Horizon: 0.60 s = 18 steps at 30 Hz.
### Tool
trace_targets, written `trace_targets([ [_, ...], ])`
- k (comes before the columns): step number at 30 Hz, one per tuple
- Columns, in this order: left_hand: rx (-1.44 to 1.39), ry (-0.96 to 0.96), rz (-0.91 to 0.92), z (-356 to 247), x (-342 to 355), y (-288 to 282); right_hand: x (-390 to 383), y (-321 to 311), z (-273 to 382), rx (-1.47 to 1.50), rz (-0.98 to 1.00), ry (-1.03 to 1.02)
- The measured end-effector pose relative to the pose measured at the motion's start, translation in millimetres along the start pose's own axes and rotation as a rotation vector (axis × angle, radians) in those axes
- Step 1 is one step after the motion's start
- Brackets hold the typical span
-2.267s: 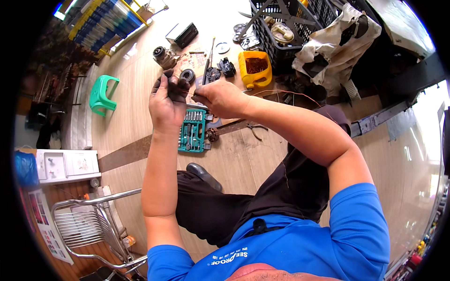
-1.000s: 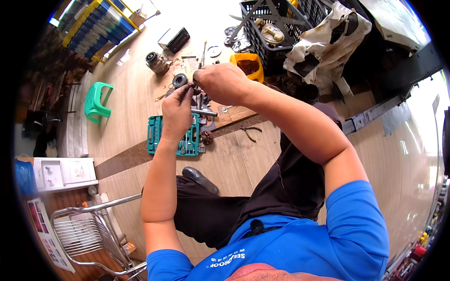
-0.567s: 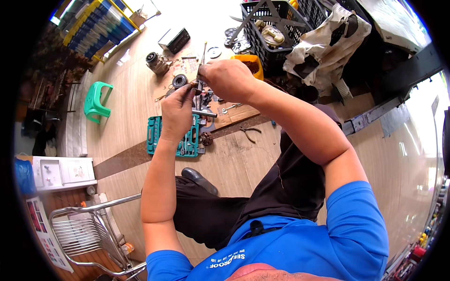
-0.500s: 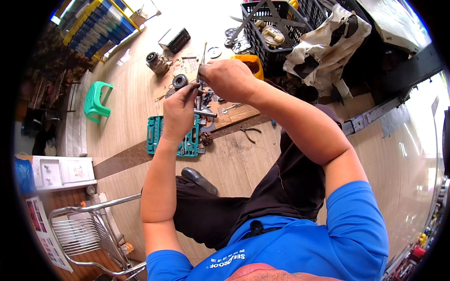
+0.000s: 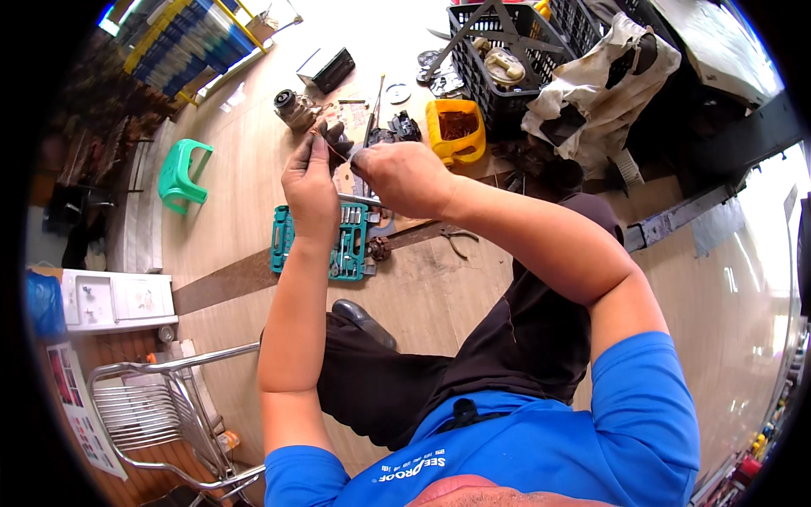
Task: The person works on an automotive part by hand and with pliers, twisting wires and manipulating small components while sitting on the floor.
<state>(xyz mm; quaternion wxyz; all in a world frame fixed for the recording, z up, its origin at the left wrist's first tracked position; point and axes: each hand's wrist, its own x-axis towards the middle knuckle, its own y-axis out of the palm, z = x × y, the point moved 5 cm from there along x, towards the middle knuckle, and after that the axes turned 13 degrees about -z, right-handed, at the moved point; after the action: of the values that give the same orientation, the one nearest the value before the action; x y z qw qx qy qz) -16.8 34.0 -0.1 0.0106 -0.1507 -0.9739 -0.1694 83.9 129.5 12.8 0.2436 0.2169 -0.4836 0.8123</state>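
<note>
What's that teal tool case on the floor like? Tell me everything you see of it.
The teal tool case looks like hard moulded plastic. It lies open and flat on the tiled floor, its tray facing up. Silvery sockets sit in its upper right part, with slimmer metal tools below. Greyish pieces, perhaps latches, stick out on its right edge. The left forearm hides its middle; no touch is visible there.

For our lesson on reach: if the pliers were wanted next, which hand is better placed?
Probably the right hand: it is nearer the pliers on the floor, and the left hand is farther left. Both appear to hold a thin strand, though.
</note>
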Motion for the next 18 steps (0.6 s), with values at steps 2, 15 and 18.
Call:
trace_targets([
  [2, -0.109, -0.081, 0.016, 1.9, 1.1, -0.4, -1.4, 6.1, 5.9, 0.046, -0.014, 0.004],
  [15, -0.481, -0.27, 0.141, -0.7, 33.3, -27.1, 1.6, 29.0, -10.9, 0.057, 0.066, 0.069],
  [18, -0.451, -0.297, 0.09, -4.9, 25.5, -17.3, 0.0, 29.8, -15.3, 0.046, 0.069, -0.002],
])
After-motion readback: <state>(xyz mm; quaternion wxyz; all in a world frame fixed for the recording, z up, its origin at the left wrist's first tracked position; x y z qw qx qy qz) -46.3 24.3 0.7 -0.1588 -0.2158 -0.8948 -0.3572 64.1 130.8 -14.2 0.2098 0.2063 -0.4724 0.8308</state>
